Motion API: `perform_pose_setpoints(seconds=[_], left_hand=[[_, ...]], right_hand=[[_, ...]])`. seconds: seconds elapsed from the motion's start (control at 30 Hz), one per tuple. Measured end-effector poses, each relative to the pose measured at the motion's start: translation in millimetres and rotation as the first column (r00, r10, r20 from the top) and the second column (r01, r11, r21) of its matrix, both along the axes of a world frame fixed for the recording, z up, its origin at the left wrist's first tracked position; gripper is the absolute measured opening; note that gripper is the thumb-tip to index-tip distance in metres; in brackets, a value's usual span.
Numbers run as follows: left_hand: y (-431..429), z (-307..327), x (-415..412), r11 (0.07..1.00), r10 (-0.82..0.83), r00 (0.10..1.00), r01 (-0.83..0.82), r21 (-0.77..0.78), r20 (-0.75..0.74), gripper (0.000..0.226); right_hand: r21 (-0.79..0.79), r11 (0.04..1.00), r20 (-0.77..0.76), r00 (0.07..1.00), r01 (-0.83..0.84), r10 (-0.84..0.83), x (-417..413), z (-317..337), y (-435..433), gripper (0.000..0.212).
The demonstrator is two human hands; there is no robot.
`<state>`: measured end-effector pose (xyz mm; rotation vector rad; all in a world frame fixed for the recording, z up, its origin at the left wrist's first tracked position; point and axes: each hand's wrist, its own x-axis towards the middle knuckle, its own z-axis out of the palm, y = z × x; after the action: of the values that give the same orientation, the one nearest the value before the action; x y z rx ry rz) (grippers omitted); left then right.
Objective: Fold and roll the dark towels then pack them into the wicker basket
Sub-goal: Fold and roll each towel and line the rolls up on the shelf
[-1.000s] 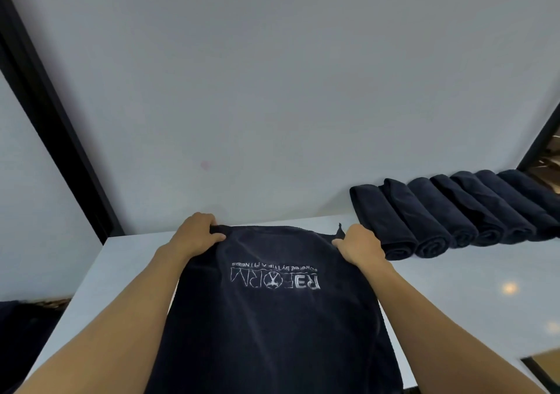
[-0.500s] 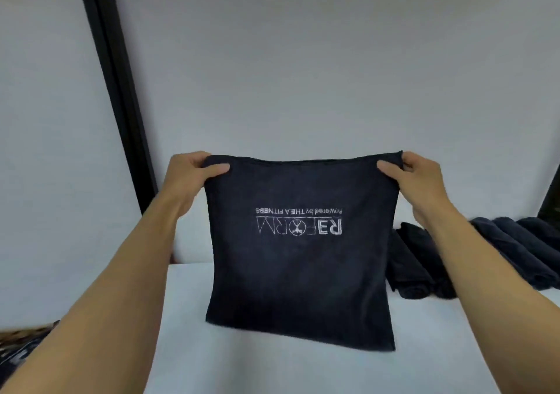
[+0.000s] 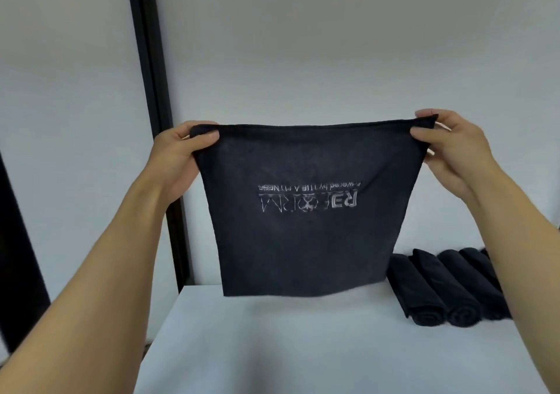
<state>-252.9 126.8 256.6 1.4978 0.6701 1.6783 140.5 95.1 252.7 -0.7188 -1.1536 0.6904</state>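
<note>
A dark navy towel (image 3: 306, 242) with a white logo printed upside down hangs flat in the air above the white table (image 3: 272, 348). My left hand (image 3: 181, 148) pinches its upper left corner and my right hand (image 3: 448, 145) pinches its upper right corner, so the top edge is stretched taut between them. The towel's lower edge hangs just above the table's far edge. Several rolled dark towels (image 3: 436, 290) lie side by side on the table at the right, partly hidden by my right forearm. No wicker basket is in view.
A pale wall (image 3: 303, 45) rises behind the table. A black vertical post (image 3: 151, 106) stands at the left, close to the table's back left corner. Another dark upright shows at the far left edge.
Both hands have lifted the towel from the table into the air and pulled its top corners wider apart. The view has tilted up and turned left.
</note>
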Motion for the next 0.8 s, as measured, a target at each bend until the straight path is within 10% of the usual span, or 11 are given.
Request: perform_pose_setpoints(seconds=[0.37, 0.8], left_hand=[[44.7, -69.0, -7.6, 0.904, 0.133, 0.861, -0.308, -0.296, -0.491, 0.018], [21.7, -71.1, -5.5, 0.973, 0.053, 0.993, -0.076, -0.219, -0.108, 0.005]], right_hand=[[-0.277, 0.927, 0.408, 0.905, 0.251, -0.123, -5.8, -61.3, 53.0, 0.020], [-0.187, 0.981, 0.278, 0.961, 0.059, -0.005, 2.7, -63.2, 25.4, 0.020]])
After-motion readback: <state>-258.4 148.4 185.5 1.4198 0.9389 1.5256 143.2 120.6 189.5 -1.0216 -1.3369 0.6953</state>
